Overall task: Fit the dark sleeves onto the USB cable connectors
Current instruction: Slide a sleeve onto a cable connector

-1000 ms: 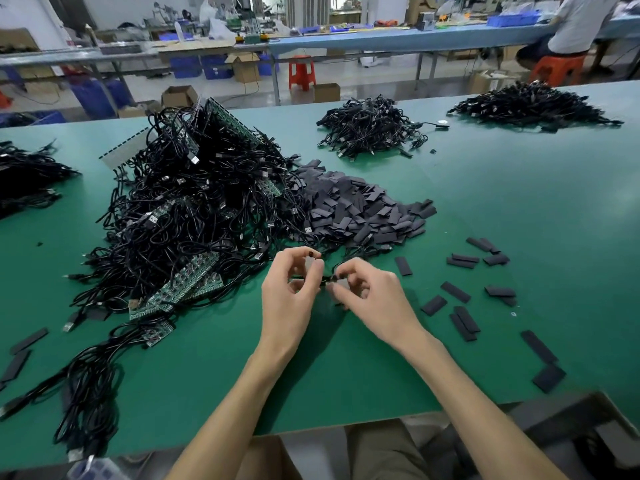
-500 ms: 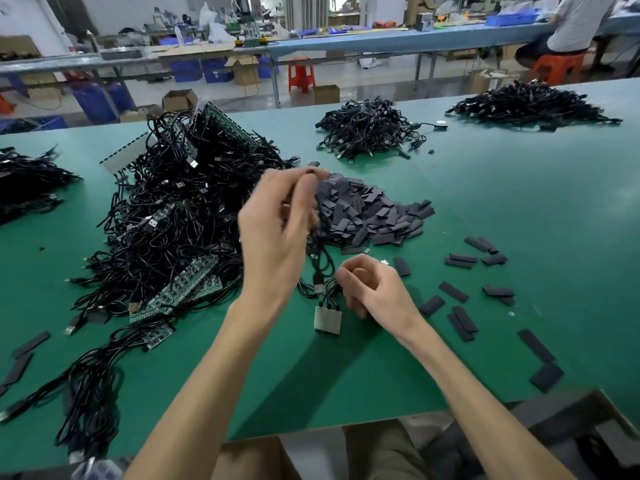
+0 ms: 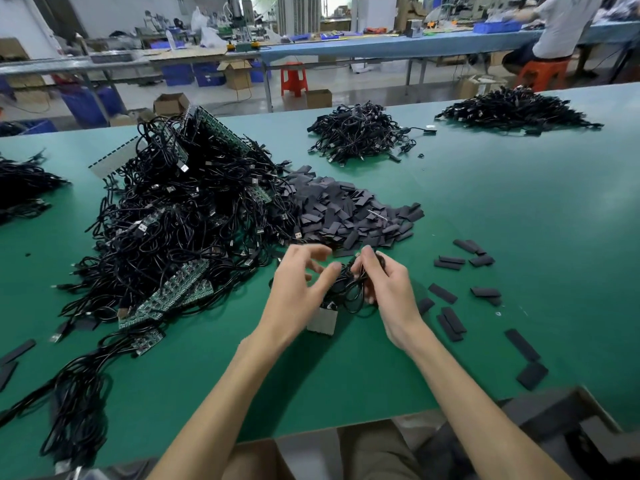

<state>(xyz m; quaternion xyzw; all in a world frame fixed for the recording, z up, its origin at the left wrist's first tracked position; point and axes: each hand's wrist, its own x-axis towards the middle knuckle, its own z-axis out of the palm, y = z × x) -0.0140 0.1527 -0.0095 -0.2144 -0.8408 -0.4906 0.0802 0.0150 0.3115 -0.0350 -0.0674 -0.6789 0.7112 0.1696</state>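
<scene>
My right hand [image 3: 389,292] grips a loosely coiled black USB cable [image 3: 346,289] just above the green table [image 3: 346,375]. A small grey board [image 3: 322,321] hangs from the cable's lower end and touches the table. My left hand [image 3: 298,289] is beside the coil with its fingers spread, the fingertips touching the cable. A heap of dark sleeves [image 3: 349,216] lies just beyond my hands. No sleeve shows in either hand.
A big tangle of black cables with green circuit strips [image 3: 180,216] fills the left. Loose sleeves [image 3: 450,318] lie scattered to the right. Smaller cable piles [image 3: 360,133] sit at the back. A cardboard box [image 3: 571,427] stands at the near right edge.
My left hand came down from its raised position to the cable. The cable, stretched out before, is now bunched into a coil in my right hand.
</scene>
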